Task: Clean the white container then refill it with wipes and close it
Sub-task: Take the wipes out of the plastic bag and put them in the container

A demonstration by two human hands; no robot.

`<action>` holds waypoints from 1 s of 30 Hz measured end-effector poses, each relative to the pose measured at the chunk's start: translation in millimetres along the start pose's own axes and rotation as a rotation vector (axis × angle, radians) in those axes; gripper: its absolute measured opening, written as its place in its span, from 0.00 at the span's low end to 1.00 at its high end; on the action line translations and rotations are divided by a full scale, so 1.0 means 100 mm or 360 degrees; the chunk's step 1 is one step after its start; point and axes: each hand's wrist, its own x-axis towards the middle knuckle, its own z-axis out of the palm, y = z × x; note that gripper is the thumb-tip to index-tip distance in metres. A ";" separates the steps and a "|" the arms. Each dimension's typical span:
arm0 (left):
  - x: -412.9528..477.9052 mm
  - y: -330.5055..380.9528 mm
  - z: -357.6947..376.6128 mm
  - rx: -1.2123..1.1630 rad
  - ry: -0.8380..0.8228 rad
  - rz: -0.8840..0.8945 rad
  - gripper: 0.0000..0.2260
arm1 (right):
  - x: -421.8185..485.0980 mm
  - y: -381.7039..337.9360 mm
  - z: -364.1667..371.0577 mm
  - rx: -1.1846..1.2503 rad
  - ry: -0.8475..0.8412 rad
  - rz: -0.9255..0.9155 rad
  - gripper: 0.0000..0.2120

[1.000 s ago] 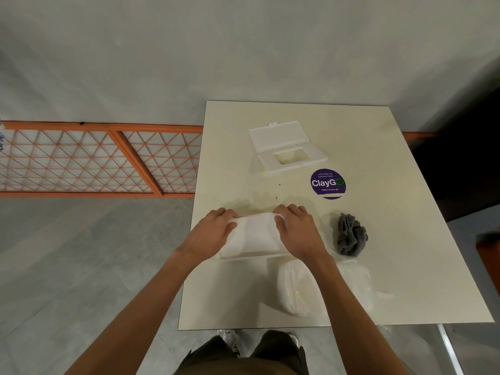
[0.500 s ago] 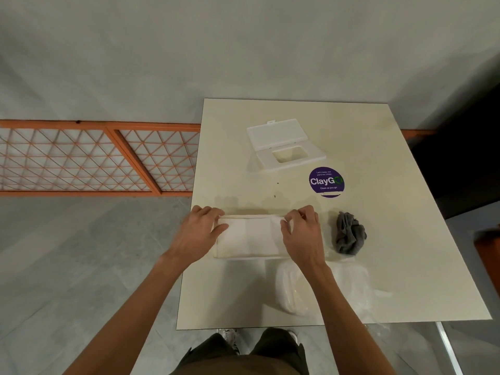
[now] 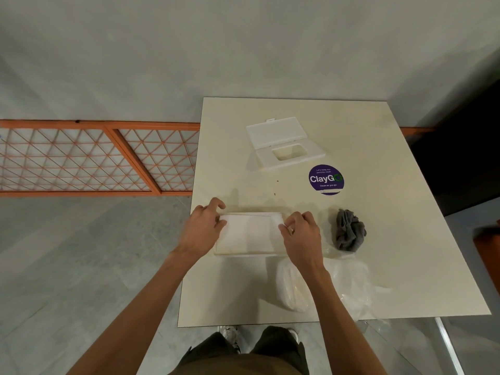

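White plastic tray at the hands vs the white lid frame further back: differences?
The white plastic tray has the left hand and right hand gripping its ends; the white lid frame lies untouched. Tray is filled with white wipes; lid frame holds nothing, its flap flipped open beside a rectangular cut-out. Tray sits near the person; lid frame further back. Both white, rectangular, on the cream table.

Table (image 3: 378, 158): container (image 3: 249, 253), lid (image 3: 276, 131), rag (image 3: 349, 231), perhaps bag (image 3: 354, 288)
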 end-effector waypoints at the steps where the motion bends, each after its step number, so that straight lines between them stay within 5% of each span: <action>1: -0.01 -0.01 -0.02 -0.0045 0.0010 -0.0014 0.15 | -0.01 0.01 -0.04 0.0042 0.0002 0.0012 0.06; 6: -0.18 -0.04 -0.07 -0.0173 0.0187 0.0015 0.13 | -0.05 0.09 -0.29 0.0133 -0.0030 -0.0012 0.10; 9: -0.26 -0.01 -0.06 0.0012 0.0048 0.0208 0.10 | -0.06 0.07 -0.38 0.0028 -0.0240 -0.0242 0.13; 15: -0.17 0.26 0.03 0.0562 -0.0393 0.0325 0.27 | 0.04 -0.20 -0.31 -0.0965 -0.0520 -0.0543 0.28; 30: -0.16 0.33 0.24 0.0888 -0.0509 0.0153 0.37 | 0.03 -0.34 -0.17 -0.1294 -0.0381 -0.0514 0.31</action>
